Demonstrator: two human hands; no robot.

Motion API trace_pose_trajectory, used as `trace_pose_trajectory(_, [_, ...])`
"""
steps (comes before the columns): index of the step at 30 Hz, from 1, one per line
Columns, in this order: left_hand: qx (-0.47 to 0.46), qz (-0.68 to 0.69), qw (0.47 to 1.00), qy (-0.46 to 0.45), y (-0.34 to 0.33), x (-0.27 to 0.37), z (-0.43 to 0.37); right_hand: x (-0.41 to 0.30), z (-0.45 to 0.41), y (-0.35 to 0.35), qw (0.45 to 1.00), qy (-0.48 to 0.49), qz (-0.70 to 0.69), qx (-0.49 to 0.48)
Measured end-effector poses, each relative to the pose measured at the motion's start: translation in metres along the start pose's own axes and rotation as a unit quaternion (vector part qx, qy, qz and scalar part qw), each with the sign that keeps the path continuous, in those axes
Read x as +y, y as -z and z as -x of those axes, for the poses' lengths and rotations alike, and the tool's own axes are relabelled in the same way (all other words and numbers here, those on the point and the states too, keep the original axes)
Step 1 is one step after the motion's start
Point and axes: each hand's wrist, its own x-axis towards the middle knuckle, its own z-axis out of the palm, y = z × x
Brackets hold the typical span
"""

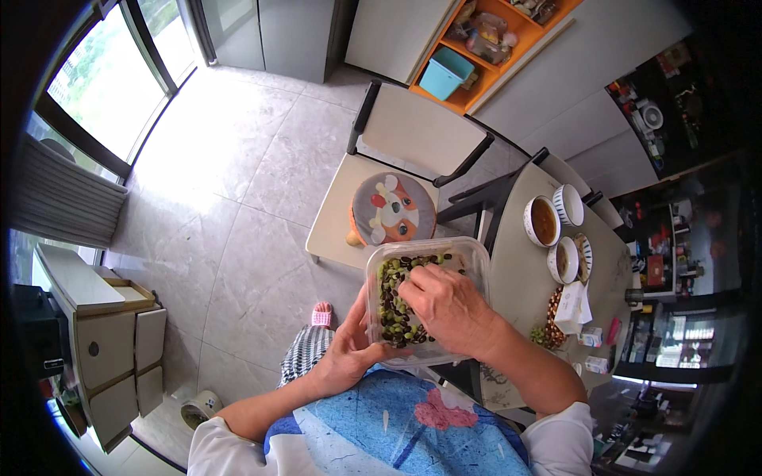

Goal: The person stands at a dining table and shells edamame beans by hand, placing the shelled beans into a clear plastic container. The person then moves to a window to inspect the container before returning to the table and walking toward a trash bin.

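My left hand [352, 352] grips the near left edge of a clear plastic food container [481, 279], its thumb over the rim. Green and dark, bean-like pieces [394, 324] cover much of the container's left side and run along its far side. Over the right part, my right hand [446, 300] reaches down inside with its fingers curled. Its fingertips are hidden, so I cannot tell whether they pinch anything. The container is held up in front of my body.
A chair [330, 208] with a round dog-face cushion [396, 208] stands just beyond the container. To the right, a table [518, 268] bears several bowls [542, 221], a white box [570, 306], reddish-brown nuts or fruit [553, 333] and green grapes [539, 337]. A cabinet [107, 351] stands at left.
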Motion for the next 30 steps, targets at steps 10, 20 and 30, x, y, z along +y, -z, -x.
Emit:
trace_pose_trajectory(10, [0.002,-0.006,1.000,-0.021,0.000,0.001,0.004,0.000,0.011,0.006,0.997,-0.072,-0.025,-0.013])
trace_pose_trajectory(20, [-0.008,-0.039,0.999,-0.022,-0.001,-0.002,0.010,-0.030,0.013,0.007,0.999,0.029,0.016,-0.031])
trace_pose_trajectory(30, [-0.007,-0.002,1.000,-0.020,-0.004,0.001,0.016,-0.020,0.032,0.028,0.999,-0.035,0.005,0.032])
